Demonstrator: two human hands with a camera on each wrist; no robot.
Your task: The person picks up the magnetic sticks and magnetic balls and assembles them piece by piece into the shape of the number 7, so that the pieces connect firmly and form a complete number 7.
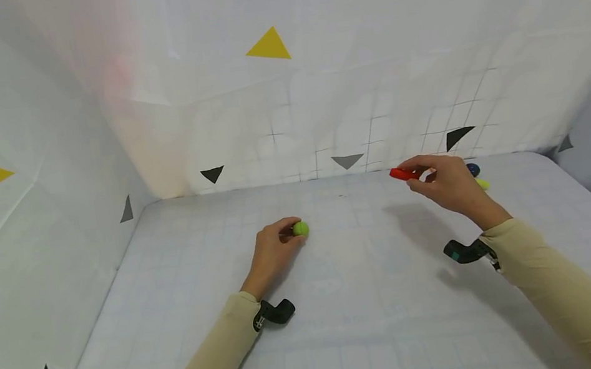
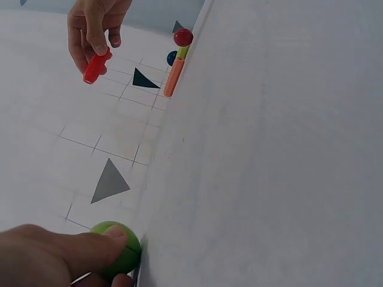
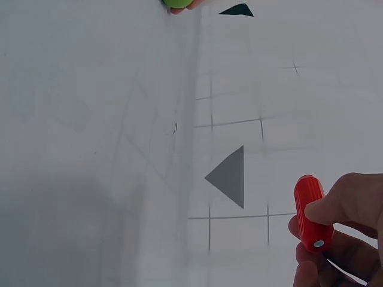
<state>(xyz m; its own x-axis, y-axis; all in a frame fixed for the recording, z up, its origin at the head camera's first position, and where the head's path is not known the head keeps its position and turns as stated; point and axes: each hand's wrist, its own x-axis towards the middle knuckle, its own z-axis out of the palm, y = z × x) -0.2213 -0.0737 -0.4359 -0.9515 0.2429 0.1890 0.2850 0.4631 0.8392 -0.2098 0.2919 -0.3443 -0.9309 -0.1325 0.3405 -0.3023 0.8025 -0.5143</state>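
Observation:
My left hand (image 1: 273,252) pinches a green ball (image 1: 302,229) between thumb and fingers, low at the tabletop left of centre. A seam line runs across the ball (image 2: 125,254) in the left wrist view. Farther right and raised above the table, my right hand (image 1: 451,184) holds a short red ridged piece (image 1: 403,174), shaped like a small handle. Its near end shows a pale round spot in the right wrist view, where the thumb presses on the red piece (image 3: 309,200). Fingers cover part of both things.
Behind my right hand, near the back wall, lie a blue ball (image 1: 473,169) and a yellow-green piece (image 1: 482,184). The left wrist view also shows a red ball (image 2: 183,37) and an orange stick (image 2: 174,76) there. White walls with triangle marks enclose the white table (image 1: 346,303).

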